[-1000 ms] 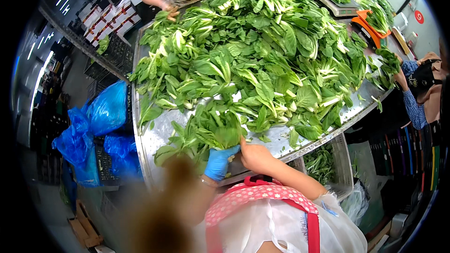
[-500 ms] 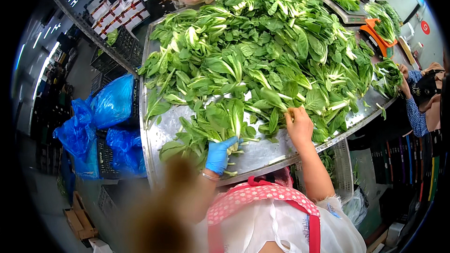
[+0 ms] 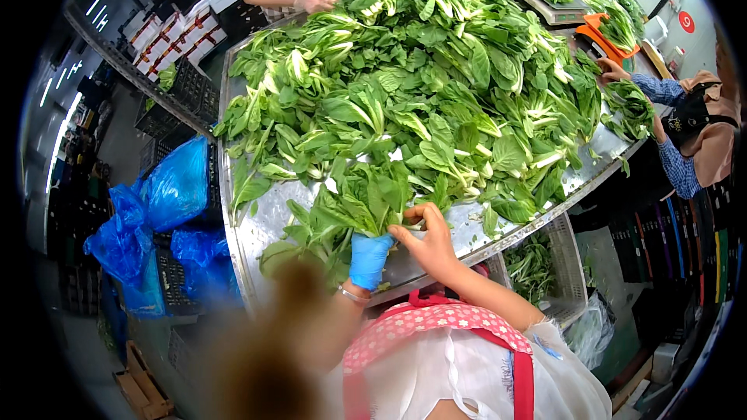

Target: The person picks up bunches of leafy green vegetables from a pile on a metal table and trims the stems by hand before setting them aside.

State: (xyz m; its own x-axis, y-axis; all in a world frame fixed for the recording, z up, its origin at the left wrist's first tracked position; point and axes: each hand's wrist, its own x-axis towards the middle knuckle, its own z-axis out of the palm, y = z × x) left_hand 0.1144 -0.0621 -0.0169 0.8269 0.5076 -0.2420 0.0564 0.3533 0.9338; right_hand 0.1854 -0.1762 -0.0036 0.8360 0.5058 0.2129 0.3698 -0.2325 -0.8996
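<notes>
A bunch of leafy greens with pale stems [image 3: 372, 196] sits in my left hand [image 3: 369, 258], which wears a blue glove and is closed round its base. My bare right hand [image 3: 428, 247] is against the bunch's right side, thumb and bent fingers pinching pale stems. Loose leaves lie just left of the bunch, on the steel table [image 3: 257, 225]. Beyond both hands a large heap of the same greens [image 3: 412, 70] covers most of the tabletop. The tips of some of my left fingers are hidden by the bunch.
Co-workers handle greens at the far side [image 3: 315, 0] and right [image 3: 677, 163]. A scale [image 3: 560, 17] and orange tray [image 3: 626, 53] stand at back right. Left are blue bags [image 3: 175, 179] and a metal post [image 3: 109, 50]. A plastic crate [image 3: 572, 280] is below the table's right edge.
My right hand has come down and left from the heap to the bunch in my left hand. The right co-worker's hand has moved up toward the orange tray.
</notes>
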